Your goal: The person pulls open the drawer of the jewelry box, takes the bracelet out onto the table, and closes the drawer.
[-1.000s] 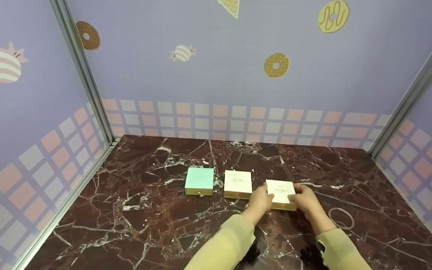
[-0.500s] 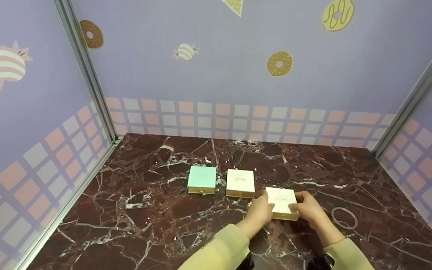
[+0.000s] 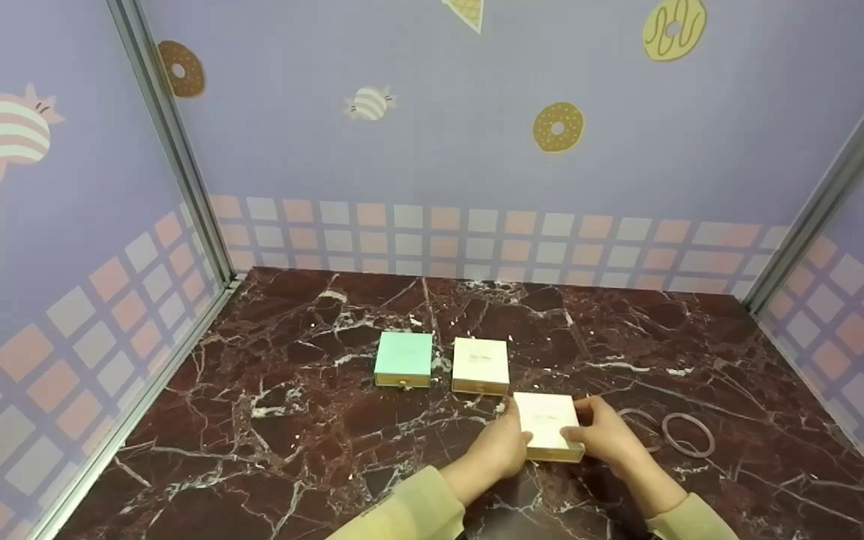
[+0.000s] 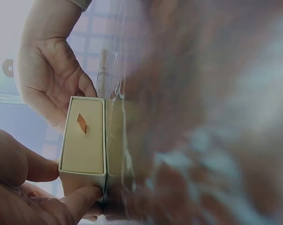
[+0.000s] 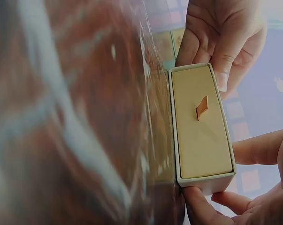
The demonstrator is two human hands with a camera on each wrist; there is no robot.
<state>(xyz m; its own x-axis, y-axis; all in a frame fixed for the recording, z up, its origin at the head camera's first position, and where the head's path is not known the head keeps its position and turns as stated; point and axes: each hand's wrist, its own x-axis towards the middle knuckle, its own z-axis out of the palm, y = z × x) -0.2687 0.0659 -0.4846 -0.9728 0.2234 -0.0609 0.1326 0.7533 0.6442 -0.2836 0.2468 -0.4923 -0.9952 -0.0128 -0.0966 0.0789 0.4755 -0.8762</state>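
Note:
Both hands hold a small white drawer box [image 3: 546, 414] near the front of the marble table. My left hand [image 3: 493, 448] grips its left side, and my right hand [image 3: 606, 435] grips the right side. The thumbs lie on the lid's edges. In the wrist views, the box's cream drawer front [image 4: 82, 150] is pushed in, with a small tan pull tab [image 5: 202, 108] at its middle. The box's bottom edge sits at the tabletop. Behind it stand a second white box [image 3: 481, 361] and a mint-green box [image 3: 404, 355], side by side and apart.
A pale ring [image 3: 688, 436] lies right of the right hand. Another thin ring [image 3: 636, 414] lies partly behind that hand. The dark red marble table [image 3: 289, 450] is bounded by patterned lilac walls [image 3: 432, 150] with metal corner posts [image 3: 169, 135].
Both hands have drawn the white box toward me and slightly left, away from the other two boxes. More of the thin ring by the right hand shows now.

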